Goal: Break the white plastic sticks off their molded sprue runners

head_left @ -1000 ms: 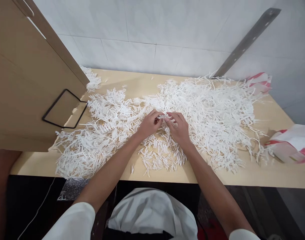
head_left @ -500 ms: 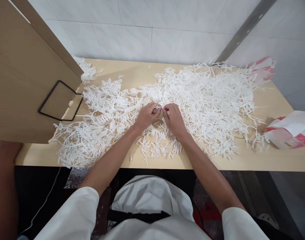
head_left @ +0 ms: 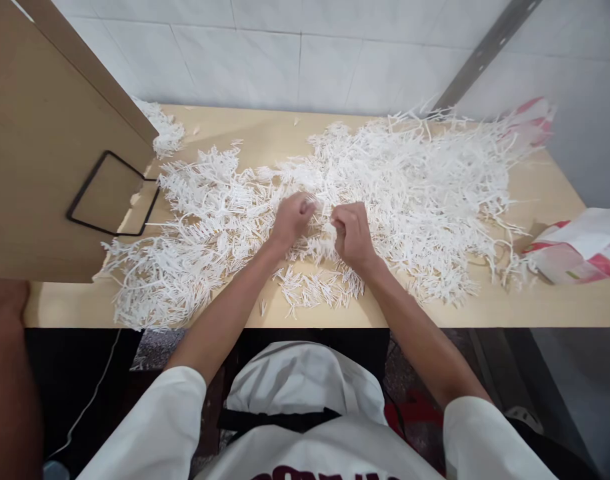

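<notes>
My left hand (head_left: 293,219) is closed over the middle of a large heap of thin white branching strands (head_left: 435,180). Slightly blurred, its thumb lies pressed against the curled fingers, and what they hold is too small to make out. A short gap to the right, my right hand (head_left: 353,230) is also closed, fingers bent inward toward the left one; any piece in its pinch is hidden. Beneath and between the wrists lies a loose patch of short white stick-like bits (head_left: 319,288). More tangled white strands (head_left: 169,280) spread to the left.
A cardboard sheet (head_left: 49,147) stands at the left, with a black wire frame (head_left: 112,193) against it. Pink-and-white plastic bags (head_left: 579,247) rest at the right of the wooden table (head_left: 435,319). A tiled wall (head_left: 265,67) closes off the back. Another person's limb (head_left: 5,373) shows at lower left.
My hands, whose fingertips met half a second ago, are now apart: the left has shifted slightly left and the right slightly right. The whole view has tilted a little.
</notes>
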A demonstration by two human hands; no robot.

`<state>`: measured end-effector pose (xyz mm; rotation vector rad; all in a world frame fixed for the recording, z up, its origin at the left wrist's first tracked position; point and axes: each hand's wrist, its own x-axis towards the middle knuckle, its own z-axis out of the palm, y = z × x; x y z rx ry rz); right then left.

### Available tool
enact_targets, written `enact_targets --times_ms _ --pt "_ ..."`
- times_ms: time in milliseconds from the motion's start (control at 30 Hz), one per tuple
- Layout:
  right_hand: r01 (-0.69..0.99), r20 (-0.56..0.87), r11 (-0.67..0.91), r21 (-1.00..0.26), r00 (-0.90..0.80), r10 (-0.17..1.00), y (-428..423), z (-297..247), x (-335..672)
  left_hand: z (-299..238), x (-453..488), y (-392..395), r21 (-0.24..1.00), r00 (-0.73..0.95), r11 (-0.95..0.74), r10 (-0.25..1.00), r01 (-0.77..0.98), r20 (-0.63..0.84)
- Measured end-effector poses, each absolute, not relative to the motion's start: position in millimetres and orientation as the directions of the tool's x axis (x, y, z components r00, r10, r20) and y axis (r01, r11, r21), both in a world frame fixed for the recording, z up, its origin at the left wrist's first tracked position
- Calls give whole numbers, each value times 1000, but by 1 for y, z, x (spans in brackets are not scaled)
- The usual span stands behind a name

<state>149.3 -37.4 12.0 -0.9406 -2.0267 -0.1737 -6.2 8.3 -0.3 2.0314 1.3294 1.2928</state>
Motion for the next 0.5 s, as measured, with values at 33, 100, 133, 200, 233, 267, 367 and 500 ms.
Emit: enact_targets --times_ms 33,100,133,200,233,267,367,500 --pt "663 761 722 -198 -361 540 -39 13 148 -1 -9 11 750 50 -435 878 498 476" --pt "644 749 736 -208 -379 543 -40 14 147 -2 -14 15 765 18 -422 880 486 475" --pt "642 753 727 -242 -348 558 -38 14 148 -2 -15 16 768 45 -427 885 477 464" --pt "659 749 677 -329 -255 612 -34 13 151 -3 -16 17 769 86 -435 889 468 450" --pt "658 742 660 -362 -225 631 -32 13 154 -3 -16 17 771 93 -435 890 465 446" --pt "650 741 656 -383 -207 638 -30 13 158 -3 -15 17 775 88 -431 892 463 443" --pt "603 719 689 -402 -259 645 -30 21 172 -4 -14 18 787 76 -418 898 454 433" --pt "605 687 638 -476 -197 700 -33 44 194 -5 -15 20 791 58 -403 903 459 426"
